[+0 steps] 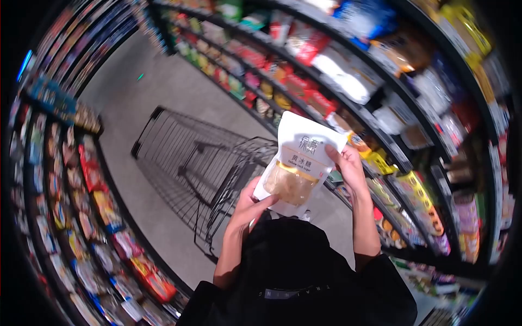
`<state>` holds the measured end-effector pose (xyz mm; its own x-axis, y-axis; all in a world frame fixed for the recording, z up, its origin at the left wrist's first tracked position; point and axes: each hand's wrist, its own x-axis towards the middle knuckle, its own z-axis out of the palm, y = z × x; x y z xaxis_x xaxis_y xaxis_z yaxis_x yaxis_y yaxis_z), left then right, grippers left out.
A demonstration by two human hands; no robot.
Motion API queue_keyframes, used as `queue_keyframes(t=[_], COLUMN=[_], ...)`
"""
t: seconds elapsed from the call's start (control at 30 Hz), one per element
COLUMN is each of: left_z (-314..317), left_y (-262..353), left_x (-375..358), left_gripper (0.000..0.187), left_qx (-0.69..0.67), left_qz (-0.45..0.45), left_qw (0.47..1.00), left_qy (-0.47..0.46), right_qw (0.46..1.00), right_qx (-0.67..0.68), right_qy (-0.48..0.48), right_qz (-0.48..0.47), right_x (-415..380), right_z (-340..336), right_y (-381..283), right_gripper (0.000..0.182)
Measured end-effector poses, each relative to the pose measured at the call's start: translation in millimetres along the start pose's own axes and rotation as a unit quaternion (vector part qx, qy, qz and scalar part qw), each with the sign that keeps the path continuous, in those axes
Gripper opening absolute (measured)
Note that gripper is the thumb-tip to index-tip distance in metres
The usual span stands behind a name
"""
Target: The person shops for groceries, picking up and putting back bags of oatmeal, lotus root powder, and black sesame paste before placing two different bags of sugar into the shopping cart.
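A white bag of yellow rock sugar (298, 163) is held up before my chest, its printed front facing me and a clear window showing pale yellow pieces. My left hand (251, 205) grips its lower left edge, the thumb lying over the front. On the upper right edge, my right hand (348, 165) has its thumb on the front and its fingers mostly hidden behind. Just beyond the bag and to its left stands a black wire shopping cart (187, 163), with no goods visible in it.
Tall shelves (321, 70) of bagged goods run along the right, close to my right arm. More shelves (87, 217) with colourful packets curve along the left. Grey floor (117, 92) lies between them, beyond the cart.
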<state>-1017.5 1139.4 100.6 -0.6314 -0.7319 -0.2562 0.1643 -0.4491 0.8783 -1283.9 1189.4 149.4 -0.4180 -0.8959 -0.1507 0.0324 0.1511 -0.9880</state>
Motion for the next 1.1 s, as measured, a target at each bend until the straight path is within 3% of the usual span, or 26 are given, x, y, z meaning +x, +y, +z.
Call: queue_keyframes(t=[0.1, 0.2, 0.23, 0.3, 0.33, 0.37, 0.43, 0.5, 0.57, 0.6, 0.63, 0.67, 0.7, 0.73, 0.77, 0.8, 0.93, 0.97, 1.0, 1.03, 1.07, 1.1], left_z=[-45, -80, -93, -120, -124, -127, -128, -114, -114, -112, -111, -114, -118, -121, -126, -125, -127, -128, -131, -132, -132, -133], left_y=[-9, -22, -33, -63, -76, -81, -94, -87, -95, -90, -85, -92, -104, -119, -129, -124, -102, -99, -101, -104, -101, -100], left_x=[-12, -21, -26, -44, -57, -73, -94, -103, -102, -101, -99, -98, -98, -96, -96, -100, -103, -105, -105, -103, -102, -99], left_gripper=[0.051, 0.054, 0.053, 0.055, 0.054, 0.052, 0.052, 0.055, 0.056, 0.054, 0.052, 0.051, 0.050, 0.050, 0.049, 0.050, 0.052, 0.051, 0.049, 0.047, 0.042, 0.041], left_qx=[-0.026, -0.084, -0.040, 0.052, 0.172, 0.274, 0.383, 0.511, 0.502, 0.475, 0.445, 0.442, 0.441, 0.422, 0.406, 0.437, 0.498, 0.507, 0.505, 0.500, 0.504, 0.501], left_qz=[0.049, 0.083, 0.086, 0.096, 0.091, 0.055, 0.012, 0.040, 0.075, 0.041, 0.006, 0.028, 0.046, 0.065, 0.087, 0.083, 0.055, 0.045, 0.052, 0.059, 0.047, 0.061], left_qw=[0.994, 0.965, 0.950, 0.936, 0.911, 0.893, 0.874, 0.804, 0.797, 0.817, 0.833, 0.831, 0.826, 0.829, 0.832, 0.817, 0.795, 0.794, 0.792, 0.795, 0.794, 0.789], left_qy=[0.089, 0.235, 0.296, 0.335, 0.363, 0.353, 0.300, 0.302, 0.327, 0.324, 0.329, 0.336, 0.348, 0.361, 0.369, 0.367, 0.343, 0.333, 0.338, 0.337, 0.336, 0.350], right_qw=[0.994, 0.988, 0.982, 0.980, 0.972, 0.979, 0.974, 0.974, 0.978, 0.980, 0.944, 0.923, 0.967, 0.954, 0.961, 0.956, 0.933, 0.915, 0.892, 0.907, 0.876, 0.880], right_qx=[0.018, 0.038, 0.088, 0.072, 0.083, 0.015, 0.029, -0.026, -0.094, -0.106, -0.275, -0.283, -0.168, -0.020, -0.002, 0.015, 0.079, 0.119, 0.157, 0.126, 0.208, 0.209], right_qy=[-0.108, -0.140, -0.156, -0.180, -0.212, -0.196, -0.221, -0.224, -0.182, -0.154, -0.176, -0.257, -0.159, -0.165, -0.161, -0.097, -0.091, -0.162, -0.225, -0.111, -0.089, -0.055], right_qz=[0.027, 0.059, 0.061, 0.049, 0.049, 0.044, 0.030, 0.005, -0.043, -0.066, -0.042, -0.048, 0.107, 0.250, 0.227, 0.276, 0.340, 0.351, 0.358, 0.386, 0.427, 0.423], right_x=[37, 70, 74, 90, 102, 115, 132, 154, 187, 207, 231, 252, 219, 205, 202, 192, 218, 238, 233, 226, 256, 272], right_z=[51, 121, 149, 197, 218, 241, 279, 304, 326, 335, 335, 331, 348, 357, 362, 375, 381, 373, 364, 367, 355, 342], right_y=[6, 15, 14, 32, 52, 78, 134, 200, 297, 356, 401, 453, 410, 378, 384, 365, 389, 419, 409, 403, 471, 497], right_gripper=[0.022, 0.024, 0.029, 0.035, 0.032, 0.025, 0.021, 0.019, 0.020, 0.022, 0.029, 0.036, 0.039, 0.043, 0.045, 0.047, 0.048, 0.048, 0.047, 0.047, 0.044, 0.044])
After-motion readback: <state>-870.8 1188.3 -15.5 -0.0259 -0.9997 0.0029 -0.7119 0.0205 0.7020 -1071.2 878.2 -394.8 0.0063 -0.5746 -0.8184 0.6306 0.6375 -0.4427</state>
